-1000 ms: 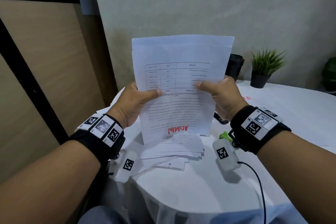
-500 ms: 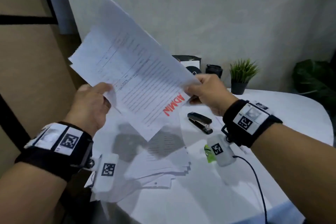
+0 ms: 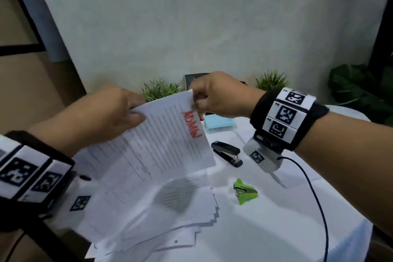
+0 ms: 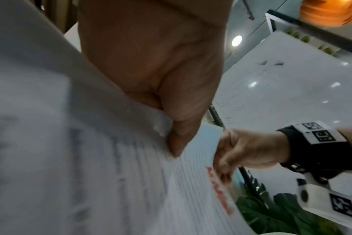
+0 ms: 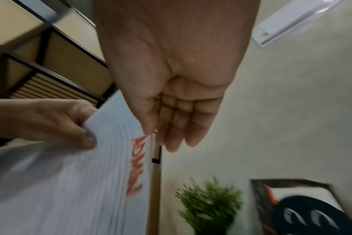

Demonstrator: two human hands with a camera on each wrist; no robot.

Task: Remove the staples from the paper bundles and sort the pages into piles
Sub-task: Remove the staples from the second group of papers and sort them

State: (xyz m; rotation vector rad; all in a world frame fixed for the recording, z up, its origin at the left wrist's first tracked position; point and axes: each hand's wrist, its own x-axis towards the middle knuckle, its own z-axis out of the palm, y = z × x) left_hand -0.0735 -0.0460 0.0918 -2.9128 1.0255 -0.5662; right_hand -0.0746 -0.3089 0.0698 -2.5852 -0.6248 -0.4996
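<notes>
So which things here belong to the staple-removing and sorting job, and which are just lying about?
Job:
- ADMIN paper bundle, gripped by left hand and right hand
- loose pages pile
- green staple remover

Lying about:
- black stapler
- blue paper pad
- two small potted plants
- white table

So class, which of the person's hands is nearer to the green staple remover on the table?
Right. The right hand pinches the paper above and behind the staple remover; the left hand holds the paper's far-left edge.
</notes>
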